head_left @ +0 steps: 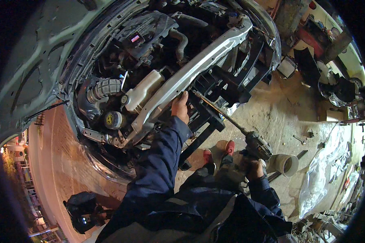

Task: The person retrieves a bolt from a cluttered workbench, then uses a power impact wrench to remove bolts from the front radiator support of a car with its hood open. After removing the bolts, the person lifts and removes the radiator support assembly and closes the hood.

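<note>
Head view: a person leans over a car's engine bay with 2 bare hands. The right grip (254,168) is wrapped around a dark power driver (258,145), whose body sits just beyond it. From there, 1 long thin shaft (223,112) runs up and left, its tip just right of the left grip (181,108); whether it touches anything is unclear. The left grip is against the lower edge of a silver metal crossbar (198,65), its hidden fingers leaving its closure uncertain. A black front frame (231,83) lies to its right, a cloudy fluid reservoir (145,90) to its left. The driver looks hefty and the shaft stiff, likely tip-wandering; the handle seems the best hold.
</note>
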Demonstrator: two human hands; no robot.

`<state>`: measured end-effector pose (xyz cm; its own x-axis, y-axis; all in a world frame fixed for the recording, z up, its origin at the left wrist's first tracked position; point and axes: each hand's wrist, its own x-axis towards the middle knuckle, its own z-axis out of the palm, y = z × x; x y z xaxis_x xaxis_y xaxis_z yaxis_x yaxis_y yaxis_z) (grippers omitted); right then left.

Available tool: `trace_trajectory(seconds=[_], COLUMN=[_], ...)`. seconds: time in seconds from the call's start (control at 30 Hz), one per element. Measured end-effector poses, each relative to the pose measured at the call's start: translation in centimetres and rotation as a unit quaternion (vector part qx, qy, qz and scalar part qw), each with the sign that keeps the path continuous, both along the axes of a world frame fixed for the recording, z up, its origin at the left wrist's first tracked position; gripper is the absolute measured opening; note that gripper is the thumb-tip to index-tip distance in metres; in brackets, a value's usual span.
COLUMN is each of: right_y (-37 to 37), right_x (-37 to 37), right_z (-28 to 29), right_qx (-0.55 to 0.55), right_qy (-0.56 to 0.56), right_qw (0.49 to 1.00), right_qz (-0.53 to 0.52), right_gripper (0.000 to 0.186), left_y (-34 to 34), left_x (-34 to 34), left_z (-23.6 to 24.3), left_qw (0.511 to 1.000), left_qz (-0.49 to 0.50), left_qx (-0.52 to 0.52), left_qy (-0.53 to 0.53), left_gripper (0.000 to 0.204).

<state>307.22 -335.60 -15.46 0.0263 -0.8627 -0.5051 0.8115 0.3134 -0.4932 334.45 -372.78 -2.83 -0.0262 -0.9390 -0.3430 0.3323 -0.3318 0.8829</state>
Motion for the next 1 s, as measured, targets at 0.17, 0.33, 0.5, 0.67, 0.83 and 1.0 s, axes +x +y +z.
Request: trace_trajectory(seconds=[0.17, 0.33, 0.5, 0.67, 0.83, 1.0], right_y=[-0.2, -1.9, -3.9, -4.3, -3.4, -3.5], right_x=[0.3, 0.9, 1.3, 0.8, 1.2, 1.2], right_z=[0.9, 5.4, 11.9, 11.7, 5.3, 3.3], right_qx=[0.001, -0.104, -0.081, -0.069, 0.007, 0.012], right_qy=[0.202, 0.532, 0.634, 0.655, 0.496, 0.393], right_qw=[0.979, 0.833, 0.760, 0.740, 0.861, 0.915], right_qz=[0.025, 0.110, 0.112, 0.132, 0.110, 0.095], right_gripper=[0.028, 0.032, 0.031, 0.034, 0.029, 0.033], left_y=[-0.2, -0.2, -0.8, 0.0, -0.2, -0.4], left_x=[0.0, 0.5, 0.3, 0.4, 0.0, 0.3], left_z=[-0.1, -0.8, -1.2, -0.6, -0.4, -0.8], left_qw=[0.999, 0.999, 0.998, 0.998, 1.000, 0.999], left_qz=[-0.015, -0.032, -0.036, -0.018, -0.003, 0.003], left_qx=[-0.043, 0.006, -0.051, -0.030, -0.013, -0.026], left_qy=[0.006, -0.007, 0.011, -0.051, -0.020, -0.046], left_gripper=[0.064, 0.071, 0.068, 0.066, 0.050, 0.041])
